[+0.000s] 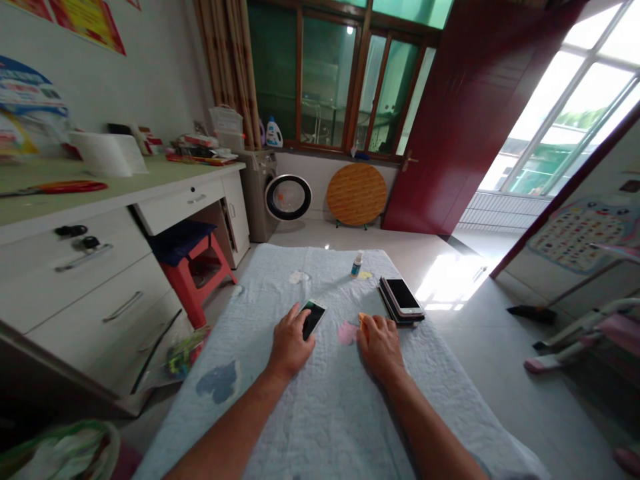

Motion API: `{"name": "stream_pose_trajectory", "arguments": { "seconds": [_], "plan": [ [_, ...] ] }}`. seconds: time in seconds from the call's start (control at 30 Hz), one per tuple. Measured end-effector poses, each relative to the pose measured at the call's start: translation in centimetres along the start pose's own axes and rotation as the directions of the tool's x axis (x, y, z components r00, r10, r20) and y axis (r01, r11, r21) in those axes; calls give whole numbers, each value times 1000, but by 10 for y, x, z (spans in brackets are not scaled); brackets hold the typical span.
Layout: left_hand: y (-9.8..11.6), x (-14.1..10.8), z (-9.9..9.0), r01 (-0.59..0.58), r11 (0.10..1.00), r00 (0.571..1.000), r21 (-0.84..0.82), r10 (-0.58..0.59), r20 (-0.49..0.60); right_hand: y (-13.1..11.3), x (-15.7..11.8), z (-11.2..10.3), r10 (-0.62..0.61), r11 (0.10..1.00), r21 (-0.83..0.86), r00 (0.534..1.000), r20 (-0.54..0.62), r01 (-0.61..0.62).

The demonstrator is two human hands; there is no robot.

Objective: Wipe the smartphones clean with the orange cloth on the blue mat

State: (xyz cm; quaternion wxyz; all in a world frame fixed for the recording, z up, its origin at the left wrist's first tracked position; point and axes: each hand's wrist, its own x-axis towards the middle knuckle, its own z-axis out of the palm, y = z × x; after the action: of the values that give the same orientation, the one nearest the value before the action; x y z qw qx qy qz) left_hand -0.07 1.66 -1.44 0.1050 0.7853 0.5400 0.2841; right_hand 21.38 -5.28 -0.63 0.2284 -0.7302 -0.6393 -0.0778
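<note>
My left hand (291, 340) is closed on a white-edged smartphone (314, 317) with a dark screen, its fingers along the sides. The phone is tilted at a slant over the cloth-covered table (320, 413). To the right, my right hand (381, 343) has its fingers bent around an orange cloth (362, 319), of which only a small corner shows. Just beyond that hand lies a stack of devices, with a white-framed phone (404, 296) on top of darker ones. A small white spray bottle (357, 265) with a blue label stands upright farther back.
A desk (185, 193) with drawers runs along the left, with a red stool (197, 267) tucked partly under it. Behind the table are a washing machine (257, 193) with its door open and a round wooden tabletop (357, 193). A waste bin (113, 453) stands at lower left.
</note>
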Motion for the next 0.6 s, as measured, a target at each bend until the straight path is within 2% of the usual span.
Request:
{"name": "stream_pose_trajectory", "arguments": {
  "seconds": [0.13,0.27,0.33,0.43,0.6],
  "plan": [
    [-3,-1,0,-18,999,999,26,17,39,0,0,0,-43,997,69,999,34,41],
    [-8,-3,-8,-77,997,986,-11,78,150,3,0,3,-42,986,166,997,59,31],
    [-11,-5,-14,-58,998,980,3,57,190,5,0,2,-45,977,212,997,59,31],
    [-13,-8,-21,-13,997,976,71,-3,219,5,0,-1,-38,948,317,999,29,27],
    [-8,-7,-22,-40,994,979,98,19,205,0,1,-3,57,873,487,997,-42,-29]
  ]
}}
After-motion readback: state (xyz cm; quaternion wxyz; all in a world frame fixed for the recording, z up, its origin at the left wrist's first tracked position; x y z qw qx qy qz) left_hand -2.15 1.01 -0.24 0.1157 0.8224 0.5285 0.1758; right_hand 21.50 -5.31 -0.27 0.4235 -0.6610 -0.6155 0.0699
